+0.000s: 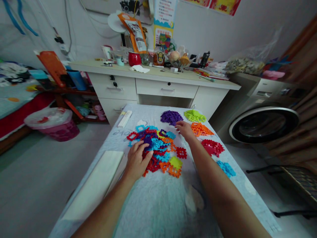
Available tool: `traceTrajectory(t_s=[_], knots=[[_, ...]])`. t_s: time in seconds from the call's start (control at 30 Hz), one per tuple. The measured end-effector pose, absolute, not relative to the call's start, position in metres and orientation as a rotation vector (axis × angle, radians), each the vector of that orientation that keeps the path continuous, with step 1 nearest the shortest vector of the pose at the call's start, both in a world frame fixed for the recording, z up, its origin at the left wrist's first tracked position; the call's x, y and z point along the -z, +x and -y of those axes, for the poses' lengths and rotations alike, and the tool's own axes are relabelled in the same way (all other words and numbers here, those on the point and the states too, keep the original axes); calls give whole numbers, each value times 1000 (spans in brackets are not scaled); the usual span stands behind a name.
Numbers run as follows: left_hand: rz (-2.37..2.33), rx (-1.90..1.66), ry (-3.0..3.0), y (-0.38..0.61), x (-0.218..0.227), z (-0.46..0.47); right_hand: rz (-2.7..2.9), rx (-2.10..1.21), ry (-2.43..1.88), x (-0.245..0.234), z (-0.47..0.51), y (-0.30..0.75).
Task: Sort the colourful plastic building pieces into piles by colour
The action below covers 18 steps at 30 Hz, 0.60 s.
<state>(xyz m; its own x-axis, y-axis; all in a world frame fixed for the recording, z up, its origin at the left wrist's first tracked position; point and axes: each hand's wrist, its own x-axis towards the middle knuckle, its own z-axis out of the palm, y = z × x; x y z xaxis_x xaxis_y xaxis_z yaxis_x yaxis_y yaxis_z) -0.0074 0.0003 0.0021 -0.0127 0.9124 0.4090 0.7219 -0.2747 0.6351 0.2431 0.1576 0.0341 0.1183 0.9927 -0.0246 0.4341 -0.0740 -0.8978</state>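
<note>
On the cloth-covered table lies a mixed pile of plastic lattice building pieces (159, 143) in red, blue, orange, purple and yellow-green. My left hand (136, 158) rests at the pile's left side, thumb and fingers apart, fingertips against a purple piece (148, 142). My right hand (184, 129) is at the lower right edge of a heap of purple pieces (170, 117), fingers bent and slightly apart, with no piece visible in them. Sorted by colour down the right side are yellow-green pieces (194, 115), orange pieces (201, 129), red pieces (212, 147) and blue pieces (226, 168).
A white box (125, 119) lies at the table's far left, and a long pale board (95, 185) along its left edge. Behind stands a white desk (153, 74) with jars and clutter. To the right is a washing machine (264, 105); to the left, a pink bin (55, 129).
</note>
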Motion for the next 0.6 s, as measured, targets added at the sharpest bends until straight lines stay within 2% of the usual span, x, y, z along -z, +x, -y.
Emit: traceTrajectory(t_s=[0.13, 0.27, 0.43, 0.6], knots=[[-1794, -1210, 2021, -8, 0, -1, 1911, -683, -1681, -23, -137, 242], [-1810, -1213, 2023, -8, 2, -3, 2078, -565, -1717, -18, -128, 239], [-1820, -1215, 2027, -7, 6, -4, 1974, -599, -1731, -20, -121, 243], [-1800, -1216, 2068, -7, 10, -7, 1618, -778, -1647, -25, -105, 261]])
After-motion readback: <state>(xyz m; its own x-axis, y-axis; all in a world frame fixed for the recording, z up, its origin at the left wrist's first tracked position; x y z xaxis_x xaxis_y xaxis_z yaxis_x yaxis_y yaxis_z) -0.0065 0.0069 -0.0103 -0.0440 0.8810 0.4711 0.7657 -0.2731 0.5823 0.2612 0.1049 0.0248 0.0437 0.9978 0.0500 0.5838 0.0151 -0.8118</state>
